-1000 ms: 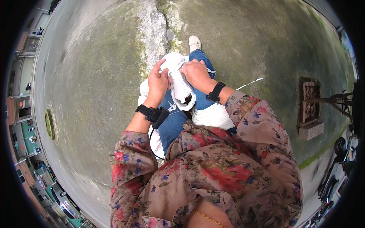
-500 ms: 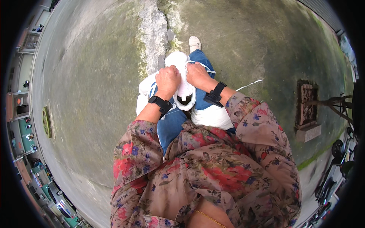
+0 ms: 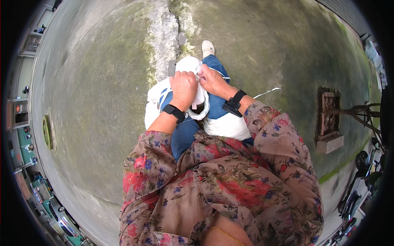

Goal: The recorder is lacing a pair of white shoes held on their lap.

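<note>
A white shoe (image 3: 188,63) rests on my lap, its toe pointing away from me and its opening towards me. My left hand (image 3: 184,87) is closed with its fingers curled over the shoe's left side, hiding much of the lacing area. My right hand (image 3: 214,82) pinches a white shoelace (image 3: 198,69) close to the top of the shoe, beside the left fingers. One loose lace end (image 3: 267,92) sticks out past my right wrist. Both wrists wear black bands. What the left fingertips grip is partly hidden.
White cloth (image 3: 227,126) lies over my blue trousers (image 3: 183,139). My own foot in a pale shoe (image 3: 208,48) stands ahead on mossy, cracked concrete (image 3: 102,82). To the right is a brick-edged planter (image 3: 329,117) with a small tree; vehicles stand along the edges.
My left hand has shifted slightly up and right over the shoe, covering more of it. The right hand has drawn in towards it, its fingertips now pinched at the lace.
</note>
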`<control>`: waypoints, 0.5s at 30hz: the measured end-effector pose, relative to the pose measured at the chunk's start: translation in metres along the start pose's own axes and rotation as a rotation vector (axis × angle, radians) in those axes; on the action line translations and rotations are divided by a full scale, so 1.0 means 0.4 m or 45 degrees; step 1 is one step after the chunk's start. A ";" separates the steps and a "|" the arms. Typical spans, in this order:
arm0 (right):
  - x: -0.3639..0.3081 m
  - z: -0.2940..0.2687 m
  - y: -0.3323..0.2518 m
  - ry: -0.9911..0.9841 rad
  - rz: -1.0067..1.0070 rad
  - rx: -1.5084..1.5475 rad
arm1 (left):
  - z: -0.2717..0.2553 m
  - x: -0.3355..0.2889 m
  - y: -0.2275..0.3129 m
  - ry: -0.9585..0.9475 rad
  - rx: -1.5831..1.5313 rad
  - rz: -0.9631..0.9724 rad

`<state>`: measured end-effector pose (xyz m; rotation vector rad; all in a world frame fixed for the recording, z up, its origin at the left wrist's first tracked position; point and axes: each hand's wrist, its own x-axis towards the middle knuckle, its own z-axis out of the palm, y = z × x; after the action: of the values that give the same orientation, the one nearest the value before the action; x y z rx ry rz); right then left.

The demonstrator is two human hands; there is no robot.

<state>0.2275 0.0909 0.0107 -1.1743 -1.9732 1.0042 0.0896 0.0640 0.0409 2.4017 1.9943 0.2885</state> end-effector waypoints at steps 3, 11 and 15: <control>0.000 -0.007 -0.010 -0.037 0.045 0.006 | -0.005 -0.003 0.007 -0.010 0.178 0.179; -0.015 -0.015 0.006 -0.030 0.003 -0.383 | -0.173 -0.174 -0.056 -0.283 -0.519 0.313; -0.032 -0.031 -0.066 -0.024 -0.091 -0.610 | -0.282 -0.308 -0.127 -0.729 -1.257 -0.296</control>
<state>0.2314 0.0744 0.0376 -1.3275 -2.3293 0.5169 0.0023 -0.0589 0.1285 1.4093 1.3582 0.3942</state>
